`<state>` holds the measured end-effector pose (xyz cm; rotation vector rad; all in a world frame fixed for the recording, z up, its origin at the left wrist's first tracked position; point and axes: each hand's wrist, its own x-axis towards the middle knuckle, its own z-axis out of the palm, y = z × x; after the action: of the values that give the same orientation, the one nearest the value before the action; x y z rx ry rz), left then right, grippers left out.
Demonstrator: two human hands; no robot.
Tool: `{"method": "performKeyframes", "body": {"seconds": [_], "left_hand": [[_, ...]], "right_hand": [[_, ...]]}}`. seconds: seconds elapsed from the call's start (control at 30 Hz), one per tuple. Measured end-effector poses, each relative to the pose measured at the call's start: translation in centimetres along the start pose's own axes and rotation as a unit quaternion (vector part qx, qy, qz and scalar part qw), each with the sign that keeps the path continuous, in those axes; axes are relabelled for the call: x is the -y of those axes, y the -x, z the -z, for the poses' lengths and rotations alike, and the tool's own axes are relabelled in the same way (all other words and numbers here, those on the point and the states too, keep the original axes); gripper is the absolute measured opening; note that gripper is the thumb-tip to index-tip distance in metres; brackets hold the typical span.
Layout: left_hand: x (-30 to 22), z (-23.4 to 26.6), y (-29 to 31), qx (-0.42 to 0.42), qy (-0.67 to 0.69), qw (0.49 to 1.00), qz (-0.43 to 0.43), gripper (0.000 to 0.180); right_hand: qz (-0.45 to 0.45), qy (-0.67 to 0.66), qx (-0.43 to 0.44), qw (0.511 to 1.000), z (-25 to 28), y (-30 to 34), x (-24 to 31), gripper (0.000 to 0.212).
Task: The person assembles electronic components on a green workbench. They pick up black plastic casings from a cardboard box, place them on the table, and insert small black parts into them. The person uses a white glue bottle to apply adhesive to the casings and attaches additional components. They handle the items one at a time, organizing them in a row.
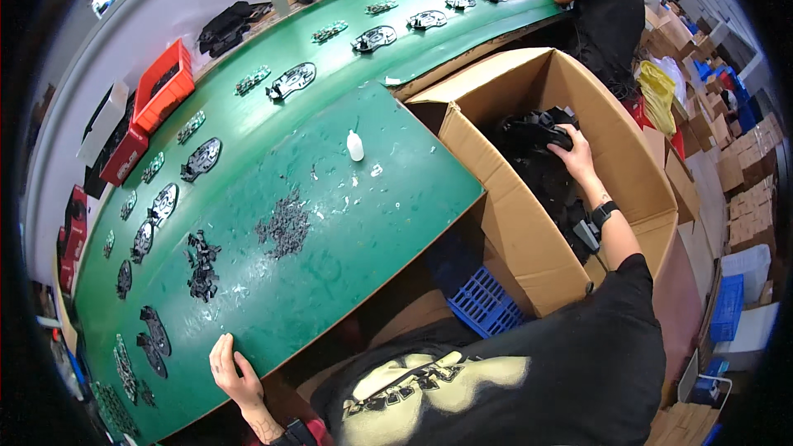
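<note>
My right hand [576, 157] reaches into a large open cardboard box [516, 235] on the right. Its fingers are closed round a black plastic part [535, 125], whose exact kind I cannot make out. More dark plastic parts lie below it in the box. My left hand [235, 369] rests on the near edge of the green table [285, 310], fingers stretched out, holding nothing. Beyond it lie a pile of black plastic pieces [201, 267] and a heap of tiny black pieces [285, 223]. Two black curved shells [153, 343] lie to its left.
A white squeeze bottle [354, 146] stands on the table. Along the far green belt run rows of black shells [291, 81] and green circuit boards [252, 79]. An orange bin [163, 87] stands behind. A blue crate [486, 301] sits below the table; another person [607, 8] works at far right.
</note>
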<state>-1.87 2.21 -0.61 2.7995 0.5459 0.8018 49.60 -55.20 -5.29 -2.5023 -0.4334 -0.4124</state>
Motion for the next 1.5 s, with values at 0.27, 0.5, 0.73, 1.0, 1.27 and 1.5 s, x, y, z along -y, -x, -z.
{"method": "performKeyframes", "body": {"seconds": [0.27,0.5,0.73,1.0,1.27,1.5], "left_hand": [[0.3,0.0,-0.3,0.004,0.053,0.999,0.007,0.036],[-0.2,-0.2,-0.4,0.004,0.088,0.996,0.024,0.040],[-5.2,-0.3,-3.6,-0.036,0.210,0.975,-0.063,0.036],[-15.8,-1.2,-9.2,0.191,0.676,0.711,-0.006,0.059],[-8.2,1.6,-3.1,-0.095,0.400,0.908,0.084,0.031],[0.5,3.1,4.6,-0.159,-0.079,0.978,0.112,0.054]], "right_hand": [[-0.062,-0.277,-0.049,0.958,7.6,1.3,2.6,0.042],[-0.083,-0.368,-0.109,0.920,11.9,4.3,5.0,0.043],[-0.040,-0.610,-0.132,0.780,14.9,6.3,13.1,0.050],[-0.037,-0.864,0.186,0.467,-0.5,12.8,29.2,0.053],[-0.061,-0.873,0.347,0.336,-7.5,17.4,38.5,0.061],[-0.201,-0.731,0.410,0.507,-9.9,20.5,37.7,0.068]]}}
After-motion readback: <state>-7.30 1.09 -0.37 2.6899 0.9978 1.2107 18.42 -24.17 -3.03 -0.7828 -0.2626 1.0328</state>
